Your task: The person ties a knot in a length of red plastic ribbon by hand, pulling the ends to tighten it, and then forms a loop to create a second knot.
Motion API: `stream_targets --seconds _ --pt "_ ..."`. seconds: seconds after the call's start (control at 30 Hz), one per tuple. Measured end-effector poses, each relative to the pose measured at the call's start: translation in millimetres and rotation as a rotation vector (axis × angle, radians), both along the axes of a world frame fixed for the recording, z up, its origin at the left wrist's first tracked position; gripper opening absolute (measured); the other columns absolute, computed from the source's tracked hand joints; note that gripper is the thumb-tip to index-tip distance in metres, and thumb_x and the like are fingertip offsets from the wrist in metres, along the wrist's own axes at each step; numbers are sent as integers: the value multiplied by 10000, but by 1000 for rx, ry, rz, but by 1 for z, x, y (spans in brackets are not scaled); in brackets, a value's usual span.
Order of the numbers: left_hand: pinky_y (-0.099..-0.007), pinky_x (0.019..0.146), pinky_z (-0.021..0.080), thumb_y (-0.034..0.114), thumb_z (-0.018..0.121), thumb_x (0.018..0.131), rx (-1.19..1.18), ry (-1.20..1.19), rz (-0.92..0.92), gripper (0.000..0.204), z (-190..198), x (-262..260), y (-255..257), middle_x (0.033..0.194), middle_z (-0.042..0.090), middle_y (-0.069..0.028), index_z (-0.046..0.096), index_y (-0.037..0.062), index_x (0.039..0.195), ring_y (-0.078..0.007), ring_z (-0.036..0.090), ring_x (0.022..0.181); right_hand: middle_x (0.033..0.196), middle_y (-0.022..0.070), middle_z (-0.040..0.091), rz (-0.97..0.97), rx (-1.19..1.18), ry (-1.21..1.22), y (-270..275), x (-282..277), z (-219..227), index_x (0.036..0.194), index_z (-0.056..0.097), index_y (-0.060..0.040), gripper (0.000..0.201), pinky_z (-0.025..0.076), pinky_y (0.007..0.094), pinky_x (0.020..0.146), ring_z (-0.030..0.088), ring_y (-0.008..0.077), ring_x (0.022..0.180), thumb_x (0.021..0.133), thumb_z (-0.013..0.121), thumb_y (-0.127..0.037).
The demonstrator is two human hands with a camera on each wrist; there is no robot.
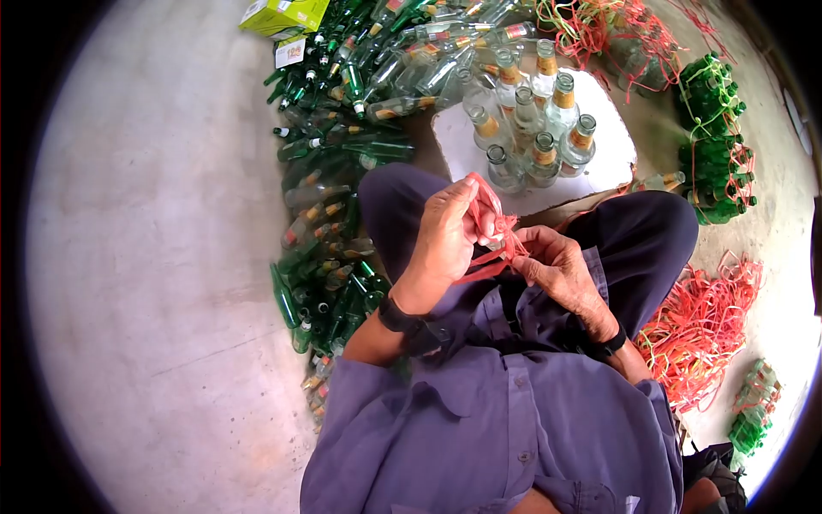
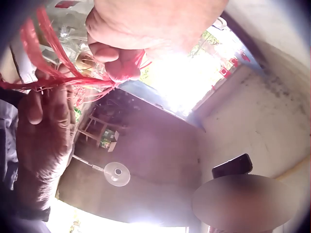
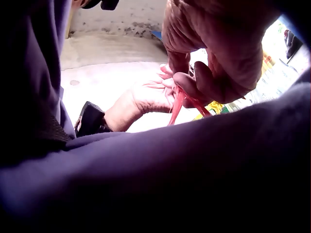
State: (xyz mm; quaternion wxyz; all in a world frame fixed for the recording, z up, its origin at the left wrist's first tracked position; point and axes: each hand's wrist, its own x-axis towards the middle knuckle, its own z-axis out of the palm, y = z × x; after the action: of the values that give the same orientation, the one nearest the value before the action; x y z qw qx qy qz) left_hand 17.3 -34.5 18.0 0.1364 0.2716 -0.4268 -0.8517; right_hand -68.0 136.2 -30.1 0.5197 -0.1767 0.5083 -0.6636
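In the head view a tangle of red plastic strapping is stretched between two hands above the lap. My left hand grips it with curled fingers, one loop rising over the fingertips. From the other side my right hand pinches the strands between thumb and fingers. The left wrist view shows the red strands running taut from the right hand to the left hand. In the right wrist view, strands hang below the right fingertips.
Several glass bottles stand on a white board before the knees. Green and clear bottles lie heaped along the left. Tied green bottles stand at right, above a pile of red strapping. A yellow-green box sits at the top.
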Motion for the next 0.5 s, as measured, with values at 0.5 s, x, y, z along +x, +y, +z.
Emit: stream_targets --seconds 0.5 --pt "-394 647 480 314 535 1003 -198 166 261 295 67 18 -87 598 555 -85 619 56 887 -206 529 563 850 44 674 -9 208 413 33 -39 -10 1037 660 57 183 503 247 674 615 89 762 865 669 -2"
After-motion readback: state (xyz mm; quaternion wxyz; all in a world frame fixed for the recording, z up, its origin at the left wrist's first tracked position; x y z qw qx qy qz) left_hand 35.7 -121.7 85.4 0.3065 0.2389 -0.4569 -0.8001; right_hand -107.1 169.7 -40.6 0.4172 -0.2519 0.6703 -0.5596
